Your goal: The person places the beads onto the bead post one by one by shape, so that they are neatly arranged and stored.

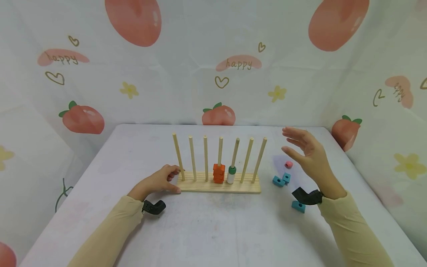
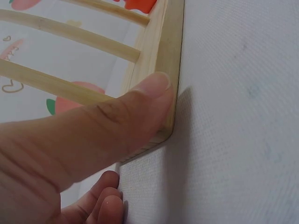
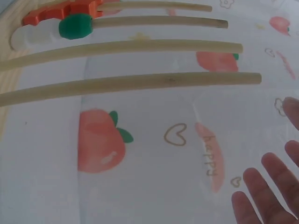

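A wooden peg board point(image 1: 200, 187) with a row of upright dowels stands mid-table. My left hand point(image 1: 159, 181) grips its left end; in the left wrist view the thumb point(image 2: 140, 100) presses on the front corner of the base, the other fingers curled farther back. Orange beads point(image 1: 218, 173) are stacked on the middle dowel. Beside them, a green bead point(image 1: 232, 170) sits over white ones point(image 1: 231, 178) on one dowel. To the right of the board, my right hand point(image 1: 307, 154) is raised above the table, fingers extended and apart, holding nothing.
Several blue beads point(image 1: 278, 181) lie on the table right of the board, one nearer the front point(image 1: 298, 206). A small pink bead point(image 1: 288, 164) lies behind them. A printed cloth point(image 1: 186, 74) hangs behind the table.
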A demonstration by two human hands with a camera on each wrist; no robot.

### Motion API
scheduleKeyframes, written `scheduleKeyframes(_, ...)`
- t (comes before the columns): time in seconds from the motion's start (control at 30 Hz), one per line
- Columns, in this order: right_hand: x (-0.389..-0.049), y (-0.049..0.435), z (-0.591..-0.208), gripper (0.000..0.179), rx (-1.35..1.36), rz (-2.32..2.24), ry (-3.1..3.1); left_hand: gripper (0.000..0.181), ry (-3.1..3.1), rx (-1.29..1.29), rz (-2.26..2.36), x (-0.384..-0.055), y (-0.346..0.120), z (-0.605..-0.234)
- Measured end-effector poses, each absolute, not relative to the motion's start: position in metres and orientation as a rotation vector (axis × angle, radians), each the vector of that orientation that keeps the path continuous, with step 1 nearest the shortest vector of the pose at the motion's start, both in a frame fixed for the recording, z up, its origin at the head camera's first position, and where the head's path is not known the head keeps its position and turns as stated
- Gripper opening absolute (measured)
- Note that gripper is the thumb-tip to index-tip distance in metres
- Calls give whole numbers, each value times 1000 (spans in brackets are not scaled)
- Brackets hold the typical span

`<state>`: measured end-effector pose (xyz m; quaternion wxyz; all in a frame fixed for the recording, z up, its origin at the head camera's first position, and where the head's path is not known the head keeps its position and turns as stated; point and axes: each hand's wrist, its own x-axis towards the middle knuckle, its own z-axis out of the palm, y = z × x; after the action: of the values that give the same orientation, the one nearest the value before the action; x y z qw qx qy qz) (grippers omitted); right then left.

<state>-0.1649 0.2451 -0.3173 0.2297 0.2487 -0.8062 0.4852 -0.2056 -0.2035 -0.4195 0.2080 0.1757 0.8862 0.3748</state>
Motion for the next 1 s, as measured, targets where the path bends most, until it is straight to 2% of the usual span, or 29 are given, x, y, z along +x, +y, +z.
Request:
scheduleKeyframes(0.17,-160,257,-328,47,565,1291,-2470,74,2468,494,1040,-205,-203,-418)
scheduleKeyframes(0.53,-160,276,-361,43,495,1181,-2939,74,2462,482,1041,-206,-203,-420)
scheduleKeyframes(1.0,-168,280,-395,39,518,1008,-3059,75,2452,512,1051,-207,-205,-421)
